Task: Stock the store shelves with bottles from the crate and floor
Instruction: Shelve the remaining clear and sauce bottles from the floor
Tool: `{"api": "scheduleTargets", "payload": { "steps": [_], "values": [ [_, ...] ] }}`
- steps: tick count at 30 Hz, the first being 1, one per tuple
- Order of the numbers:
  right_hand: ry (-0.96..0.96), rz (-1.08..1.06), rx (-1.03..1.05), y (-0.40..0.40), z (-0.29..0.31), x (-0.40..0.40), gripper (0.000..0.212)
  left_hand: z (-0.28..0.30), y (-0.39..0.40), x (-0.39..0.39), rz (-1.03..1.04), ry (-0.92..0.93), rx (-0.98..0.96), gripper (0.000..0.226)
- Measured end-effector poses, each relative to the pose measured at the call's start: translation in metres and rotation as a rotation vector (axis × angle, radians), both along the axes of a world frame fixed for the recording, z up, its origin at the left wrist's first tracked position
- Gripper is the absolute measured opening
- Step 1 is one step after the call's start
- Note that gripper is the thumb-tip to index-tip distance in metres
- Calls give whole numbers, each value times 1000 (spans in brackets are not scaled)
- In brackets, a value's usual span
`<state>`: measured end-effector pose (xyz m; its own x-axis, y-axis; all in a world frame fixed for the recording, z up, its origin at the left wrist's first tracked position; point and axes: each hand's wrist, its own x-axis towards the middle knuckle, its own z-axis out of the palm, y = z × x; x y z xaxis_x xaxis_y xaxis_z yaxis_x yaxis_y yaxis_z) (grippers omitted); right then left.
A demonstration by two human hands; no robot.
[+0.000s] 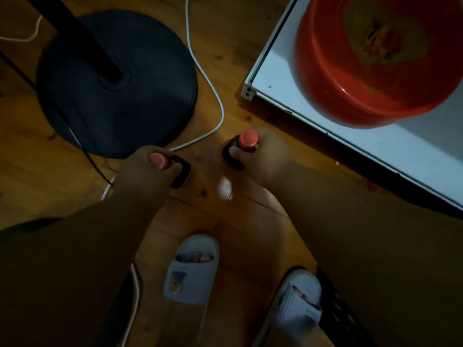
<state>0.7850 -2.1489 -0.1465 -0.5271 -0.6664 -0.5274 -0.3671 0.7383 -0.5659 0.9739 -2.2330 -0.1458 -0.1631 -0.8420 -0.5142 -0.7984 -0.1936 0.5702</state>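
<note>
Down near the wooden plank floor [62, 156], both hands grip a bottle each, and both bottles are seen from above. The left hand [147, 169] has its fingers curled tightly round the neck of a dark glass bottle with a pink-red cap [175, 169]; the cap pokes out between thumb and forefinger, and the dark shoulder shows to the right of the knuckles. The right hand [265, 159] wraps its fingers the same way round a second dark bottle with a red-orange cap [240, 149], the thumb crossing under the cap and the cap standing clear above the fist. The two bottles are near each other but apart, with bare floor between them. Whether either one touches the floor I cannot tell.

Left of the left hand sits the round black disc base of a stand with a black pole [115, 83], its near edge just beside the left hand. A white cable [213, 91] curves along the base's right side and runs between base and bottles. At the upper right a white flat shelf board [375, 151] carries a red plastic basin [370, 56]; the board's near corner is close to the right hand. Below, two feet in pale grey slippers [193, 269] stand on the planks.
</note>
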Motion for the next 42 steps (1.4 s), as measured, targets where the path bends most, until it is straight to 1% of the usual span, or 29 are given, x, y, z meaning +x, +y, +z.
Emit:
{"api": "scheduleTargets", "payload": {
  "steps": [2,5,7,9,14,17,19,21,24,26,28,30,33,35,36,38,41,42],
  "values": [
    [4,13,-31,2,2,-2,18,-1,0,-5,38,24,-7,19],
    [-10,-9,-72,11,31,-7,17,21,6,-16,27,49,-6,17],
    [-29,-33,-104,18,64,-9,17,52,14,-26,-10,79,-44,17],
    [-38,-66,-142,25,108,-12,17,96,20,-38,-40,117,-75,18],
    [-21,-113,-212,61,253,-26,15,238,39,-57,-95,212,-112,27],
    [-3,-184,-226,99,350,-36,22,342,56,-68,-104,251,-137,33],
    [14,-247,-261,126,418,-40,18,415,73,-74,-112,302,-149,34],
    [43,-309,-293,158,486,-43,12,484,92,-81,-133,354,-183,30],
    [80,-462,-376,203,575,-47,12,577,120,-94,-213,488,-207,20],
    [113,-557,-431,228,625,-50,17,627,137,-107,-301,573,-238,17],
    [141,-629,-520,248,669,-52,22,669,152,-121,-319,695,-185,18],
    [196,-700,-599,262,710,-50,22,705,166,-137,-369,780,-124,22],
    [287,-893,-716,281,760,-46,29,757,186,-158,-578,835,-122,28],
    [311,-1009,-804,298,787,-41,34,785,196,-171,-663,888,-96,12],
    [325,-1047,-838,306,800,-36,34,798,203,-177,-688,921,-82,10],
    [371,-1117,-904,325,825,-28,33,823,222,-190,-728,975,-90,18],
    [546,-1223,-936,356,853,-13,38,851,262,-195,-820,1074,-90,10],
    [593,-1247,-925,367,861,-9,41,859,276,-194,-850,1091,-100,11]
  ]
}}
